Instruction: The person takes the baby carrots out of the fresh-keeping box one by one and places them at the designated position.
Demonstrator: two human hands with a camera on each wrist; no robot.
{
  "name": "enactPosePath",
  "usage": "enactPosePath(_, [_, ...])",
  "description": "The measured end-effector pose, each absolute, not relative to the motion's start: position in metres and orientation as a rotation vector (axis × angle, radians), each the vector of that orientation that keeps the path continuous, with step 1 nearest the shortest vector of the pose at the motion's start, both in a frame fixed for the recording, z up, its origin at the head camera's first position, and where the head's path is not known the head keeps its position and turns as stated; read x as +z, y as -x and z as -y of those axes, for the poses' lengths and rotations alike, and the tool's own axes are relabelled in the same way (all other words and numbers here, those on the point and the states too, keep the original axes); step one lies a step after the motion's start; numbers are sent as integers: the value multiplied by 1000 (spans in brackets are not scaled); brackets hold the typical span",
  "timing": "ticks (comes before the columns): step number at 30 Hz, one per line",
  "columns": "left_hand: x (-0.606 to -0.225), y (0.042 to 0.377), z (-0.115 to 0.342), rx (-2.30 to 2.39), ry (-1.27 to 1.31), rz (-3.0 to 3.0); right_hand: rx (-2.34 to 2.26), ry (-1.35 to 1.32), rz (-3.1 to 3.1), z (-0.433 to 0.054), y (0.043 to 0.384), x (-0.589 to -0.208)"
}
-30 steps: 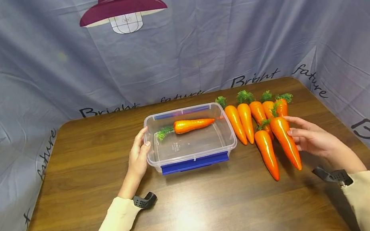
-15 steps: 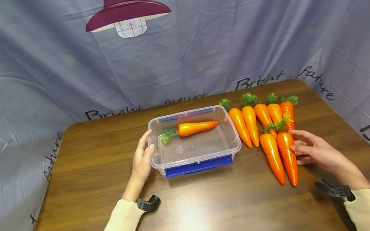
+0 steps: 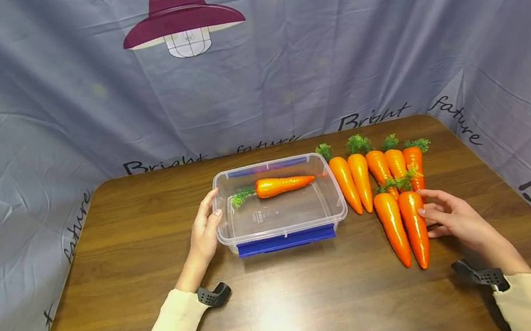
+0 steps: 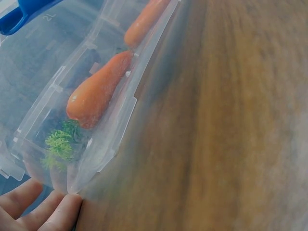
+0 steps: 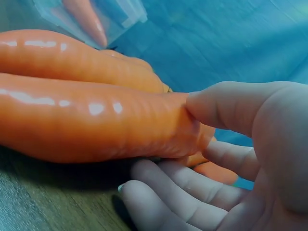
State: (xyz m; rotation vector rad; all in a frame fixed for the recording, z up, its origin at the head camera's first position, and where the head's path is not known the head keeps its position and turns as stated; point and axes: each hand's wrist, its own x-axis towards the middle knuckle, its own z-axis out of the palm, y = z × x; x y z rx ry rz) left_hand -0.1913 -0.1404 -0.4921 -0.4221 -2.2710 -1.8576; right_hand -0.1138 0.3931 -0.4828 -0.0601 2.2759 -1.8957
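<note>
A clear plastic food container [image 3: 280, 227] with a blue latch stands mid-table. One carrot [image 3: 281, 185] with a green top lies inside it. My left hand [image 3: 204, 236] rests against the container's left end; in the left wrist view its fingers [image 4: 60, 211] touch the outer wall. At the right, my right hand [image 3: 453, 217] holds the front-right carrot [image 3: 415, 228] near its leafy end, thumb on top. That carrot lies next to another front carrot [image 3: 392, 229], tips towards me. In the right wrist view, some of the fingers [image 5: 149, 204] extend below the carrot.
Behind the two front carrots is a row of several carrots [image 3: 360, 176], leafy ends away from me, close to the container's right side. The brown wooden table [image 3: 278, 314] ends at a grey-blue curtain [image 3: 312, 65] at the back and sides.
My right hand has brought its carrot down and towards me, so it now lies beside the other front carrot. The left hand stays at the container. The head view has shifted slightly.
</note>
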Motion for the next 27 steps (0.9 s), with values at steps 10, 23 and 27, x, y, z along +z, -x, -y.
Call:
enactPosePath(10, [-491, 192, 140, -1836, 436, 2277, -1953, -37, -2276, -393, 110, -475])
enactPosePath(23, [-489, 194, 142, -1867, 412, 2277, -1619, -175, -2662, -379, 141, -432])
enactPosePath(27, [-491, 194, 142, -1870, 419, 2271, -1538, -29, -2776, -356, 162, -402])
